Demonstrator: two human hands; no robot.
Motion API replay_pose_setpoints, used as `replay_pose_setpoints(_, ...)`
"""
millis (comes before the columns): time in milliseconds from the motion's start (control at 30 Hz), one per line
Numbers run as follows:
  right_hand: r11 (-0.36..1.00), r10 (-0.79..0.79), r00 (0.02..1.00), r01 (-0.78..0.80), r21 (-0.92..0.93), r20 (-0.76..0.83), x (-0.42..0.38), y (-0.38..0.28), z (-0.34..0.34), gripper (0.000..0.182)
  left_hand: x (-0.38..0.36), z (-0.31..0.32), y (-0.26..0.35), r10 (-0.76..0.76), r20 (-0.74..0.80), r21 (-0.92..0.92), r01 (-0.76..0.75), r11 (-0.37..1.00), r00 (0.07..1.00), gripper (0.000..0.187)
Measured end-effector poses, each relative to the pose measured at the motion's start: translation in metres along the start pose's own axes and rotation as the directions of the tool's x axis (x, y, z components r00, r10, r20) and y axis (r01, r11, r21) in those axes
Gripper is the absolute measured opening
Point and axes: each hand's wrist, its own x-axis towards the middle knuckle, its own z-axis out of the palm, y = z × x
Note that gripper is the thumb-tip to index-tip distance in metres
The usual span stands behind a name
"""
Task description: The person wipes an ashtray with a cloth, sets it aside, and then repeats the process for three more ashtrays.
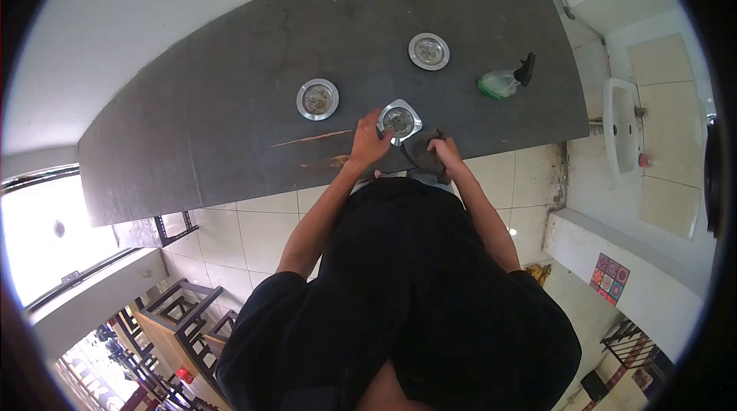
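A squarish metal ashtray (400,120) with a grey, soiled-looking bowl lies near the front edge of the dark table. My left hand (371,140) grips its left rim, thumb toward the bowl and fingers along the outer side. Just right of it, my right hand (447,154) is closed on a dark cloth (424,154) that hangs over the table edge. Two round metal ashtrays lie farther back: one ashtray (318,99) to the left, another ashtray (428,51) behind and to the right. Both have greyish matter in their bowls.
A clear spray bottle (499,84) with green at its base and a black head lies on the right of the table (230,88). The tabletop has worn, brown scratches near my left forearm. A white sink (620,127) is on the right; wooden stools (180,307) stand lower left.
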Motion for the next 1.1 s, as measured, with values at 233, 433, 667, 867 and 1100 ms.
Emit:
replay_pose_setpoints(233, 0.992, -0.029, 0.998, 0.022, -0.124, -0.055, -0.009, -0.009, 0.018, 0.058, -0.002, -0.001, -0.007, -0.062, -0.007, -0.078, 0.061, 0.995, 0.998, 0.062)
replay_pose_setpoints(433, 0.98, -0.046, 0.999, 0.041, -0.197, -0.018, 0.002, -0.002, 0.019, 0.058, -0.004, -0.001, -0.015, -0.28, -0.024, -0.192, 0.27, 0.944, 0.96, 0.054)
replay_pose_setpoints(667, 0.949, -0.134, 0.983, 0.164, -0.271, 0.127, 0.01, -0.034, 0.043, 0.061, -0.011, -0.031, -0.01, -0.336, -0.037, -0.179, 0.324, 0.929, 0.941, 0.048)
replay_pose_setpoints(867, 0.86, -0.361, 0.886, 0.437, -0.262, 0.292, 0.02, -0.109, 0.11, 0.061, 0.003, -0.072, -0.039, -0.31, -0.338, -0.169, 0.267, 0.949, 0.888, 0.053)
replay_pose_setpoints(1100, 0.864, -0.262, 0.88, 0.397, -0.309, 0.397, 0.039, -0.153, 0.183, 0.057, 0.013, -0.129, -0.066, -0.41, -0.417, -0.07, 0.421, 0.904, 0.811, 0.056)
